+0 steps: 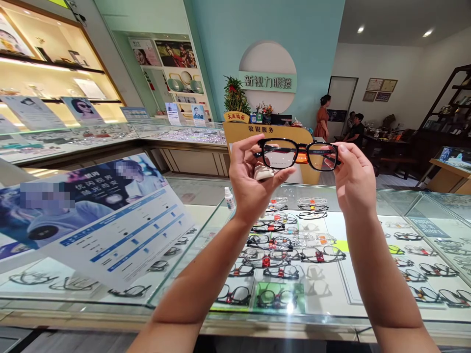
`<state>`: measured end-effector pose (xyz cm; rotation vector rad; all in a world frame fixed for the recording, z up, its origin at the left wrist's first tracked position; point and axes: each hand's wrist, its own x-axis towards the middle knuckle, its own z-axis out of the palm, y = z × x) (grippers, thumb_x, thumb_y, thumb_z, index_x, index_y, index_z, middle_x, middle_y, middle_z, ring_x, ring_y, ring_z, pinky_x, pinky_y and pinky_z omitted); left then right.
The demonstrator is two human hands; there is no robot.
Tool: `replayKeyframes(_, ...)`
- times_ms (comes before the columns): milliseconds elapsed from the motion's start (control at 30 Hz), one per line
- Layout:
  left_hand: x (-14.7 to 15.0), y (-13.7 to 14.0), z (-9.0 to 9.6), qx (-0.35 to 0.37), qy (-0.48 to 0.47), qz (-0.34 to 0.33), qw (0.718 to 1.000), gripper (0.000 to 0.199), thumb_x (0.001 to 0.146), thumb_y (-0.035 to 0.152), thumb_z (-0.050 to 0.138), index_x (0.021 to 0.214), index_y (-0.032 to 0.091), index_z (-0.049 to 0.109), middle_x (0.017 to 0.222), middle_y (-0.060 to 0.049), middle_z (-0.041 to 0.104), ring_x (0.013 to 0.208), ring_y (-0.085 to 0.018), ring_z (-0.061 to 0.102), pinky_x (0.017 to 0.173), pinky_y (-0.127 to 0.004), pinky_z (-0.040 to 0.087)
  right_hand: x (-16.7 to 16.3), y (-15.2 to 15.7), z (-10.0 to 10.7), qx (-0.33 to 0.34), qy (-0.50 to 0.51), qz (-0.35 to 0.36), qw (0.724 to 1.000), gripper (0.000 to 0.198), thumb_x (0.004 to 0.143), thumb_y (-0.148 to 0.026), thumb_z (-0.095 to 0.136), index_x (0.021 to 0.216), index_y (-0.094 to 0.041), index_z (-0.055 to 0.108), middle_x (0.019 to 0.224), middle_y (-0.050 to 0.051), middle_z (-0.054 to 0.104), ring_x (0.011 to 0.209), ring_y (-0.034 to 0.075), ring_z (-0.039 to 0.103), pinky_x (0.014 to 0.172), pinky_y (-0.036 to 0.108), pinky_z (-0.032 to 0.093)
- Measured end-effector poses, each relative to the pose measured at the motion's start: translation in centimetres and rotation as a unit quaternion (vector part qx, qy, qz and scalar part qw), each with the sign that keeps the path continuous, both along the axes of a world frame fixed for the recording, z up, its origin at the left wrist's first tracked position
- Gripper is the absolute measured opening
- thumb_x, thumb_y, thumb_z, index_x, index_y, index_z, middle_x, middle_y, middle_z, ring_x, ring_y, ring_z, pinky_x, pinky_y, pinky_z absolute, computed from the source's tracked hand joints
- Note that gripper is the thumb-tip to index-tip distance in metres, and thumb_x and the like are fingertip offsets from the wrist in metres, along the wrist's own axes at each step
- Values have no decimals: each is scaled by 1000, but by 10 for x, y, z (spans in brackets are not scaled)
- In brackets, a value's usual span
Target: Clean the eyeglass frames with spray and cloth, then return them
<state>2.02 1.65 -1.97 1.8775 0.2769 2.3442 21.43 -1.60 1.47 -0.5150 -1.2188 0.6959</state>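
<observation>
Black-rimmed eyeglasses [302, 146] are held up in front of me above the glass counter, lenses upright, with small print on the left lens. My left hand [247, 179] grips them at the left end, its fingers at the left temple. A crumpled whitish cloth [264, 171] is also in that hand, between thumb and palm. With thumb and fingertips, my right hand [353, 174] pinches the right end near the hinge. Below both hands, rows of spectacle frames [274, 242] lie in the glass display case [327, 316], many with red or orange tags.
A small white spray bottle [229, 198] stands on the counter left of my left forearm. A printed leaflet [106, 211] stands at the left. Behind are a yellow cashier desk [272, 135], more display counters [184, 159] and people [323, 120] at the far right.
</observation>
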Motion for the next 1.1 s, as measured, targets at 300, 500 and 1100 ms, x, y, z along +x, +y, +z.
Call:
replayKeyframes(300, 2, -4, -2, -41, -1, -2, 999, 78, 69, 59, 99, 132, 31, 62, 106, 0, 72, 89, -13, 74, 74, -21, 60, -1, 4, -2, -4, 11, -1, 1000, 17, 91, -43, 77, 87, -27, 73, 88, -1, 80, 95, 18, 76, 94, 35, 62)
replayKeyframes(500, -2, 2, -4, -49, 15, 18, 999, 82, 69, 65, 95, 135, 31, 61, 106, -2, 71, 89, -15, 73, 72, -23, 60, 1, 3, -2, 6, 4, -11, 1000, 19, 91, -46, 78, 88, -27, 73, 92, -1, 79, 95, 17, 75, 90, 32, 62)
replayKeyframes(1100, -9, 23, -7, -30, 31, -7, 999, 89, 64, 72, 93, 140, 37, 61, 103, -1, 65, 77, -12, 66, 65, -24, 55, 3, -4, 1, 30, -17, -15, 999, 16, 93, -46, 78, 93, -30, 77, 92, -1, 76, 91, 17, 73, 86, 30, 60)
